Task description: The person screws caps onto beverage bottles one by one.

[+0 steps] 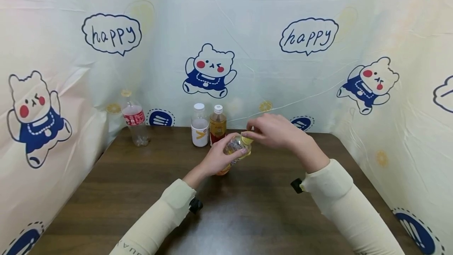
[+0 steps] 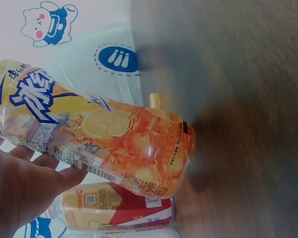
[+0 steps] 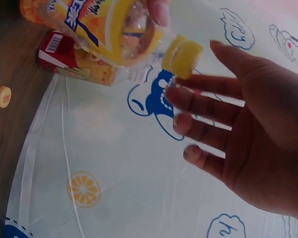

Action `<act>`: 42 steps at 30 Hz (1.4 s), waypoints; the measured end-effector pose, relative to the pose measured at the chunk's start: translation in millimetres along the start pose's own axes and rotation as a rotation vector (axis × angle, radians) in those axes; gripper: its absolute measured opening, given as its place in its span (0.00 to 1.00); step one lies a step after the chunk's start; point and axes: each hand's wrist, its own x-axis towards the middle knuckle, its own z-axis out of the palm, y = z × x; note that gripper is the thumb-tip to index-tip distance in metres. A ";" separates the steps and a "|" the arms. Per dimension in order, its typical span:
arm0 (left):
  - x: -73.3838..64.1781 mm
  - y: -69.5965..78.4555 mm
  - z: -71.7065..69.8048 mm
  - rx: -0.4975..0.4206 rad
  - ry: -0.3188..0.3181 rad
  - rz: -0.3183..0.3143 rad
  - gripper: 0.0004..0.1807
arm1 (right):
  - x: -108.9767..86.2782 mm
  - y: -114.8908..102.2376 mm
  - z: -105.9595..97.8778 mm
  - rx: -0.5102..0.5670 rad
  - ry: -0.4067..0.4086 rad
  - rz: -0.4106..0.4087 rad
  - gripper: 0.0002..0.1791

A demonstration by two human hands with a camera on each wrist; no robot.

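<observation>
Two pale sleeves (image 1: pixel 329 186) reached in nearest us, above one brown wood table (image 1: pixel 247 215). We saw the left hand (image 1: pixel 220 155) gripping one tilted lemon-printed bottle (image 2: pixel 131 144) over it; the right hand (image 1: pixel 274 131) held its fingers spread around the yellow cap (image 3: pixel 183 57). Beyond, we counted one loose cap (image 3: pixel 3 96), three standing bottles (image 1: pixel 199 131), then cloth walls (image 1: pixel 255 11) with three bears (image 1: pixel 209 80).

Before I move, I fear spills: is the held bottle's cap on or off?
On: the right wrist view shows the yellow cap atop the tilted bottle. Tightness I cannot tell.
</observation>
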 end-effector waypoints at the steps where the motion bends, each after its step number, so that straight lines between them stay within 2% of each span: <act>1: 0.0 -0.7 0.0 -0.001 0.003 0.002 0.30 | -0.7 0.4 -0.7 0.017 -0.007 -0.002 0.14; 6: -1.4 -1.5 -1.3 -0.015 0.024 0.008 0.28 | -1.4 2.3 -0.7 0.095 -0.054 -0.058 0.21; 12: 0.2 -2.6 -1.6 -0.032 0.018 0.021 0.28 | 1.6 3.8 2.9 0.137 -0.054 -0.122 0.15; 22: -0.8 -3.2 0.1 -0.021 0.021 0.015 0.28 | 2.8 3.2 6.8 0.092 -0.015 -0.065 0.09; 29: -1.2 -2.6 0.1 -0.012 0.008 0.017 0.30 | 1.5 1.7 2.1 0.067 -0.003 0.001 0.13; 32: -1.1 -3.0 -0.9 -0.016 0.020 0.018 0.29 | -0.4 1.6 -0.9 0.059 -0.018 -0.005 0.16; 36: -0.8 -2.8 -2.2 -0.017 0.019 0.018 0.28 | -1.1 1.5 -0.6 0.069 -0.043 -0.052 0.19; 42: -1.3 -2.3 -1.8 -0.023 0.007 0.016 0.28 | 0.7 1.9 4.9 0.081 -0.045 -0.077 0.15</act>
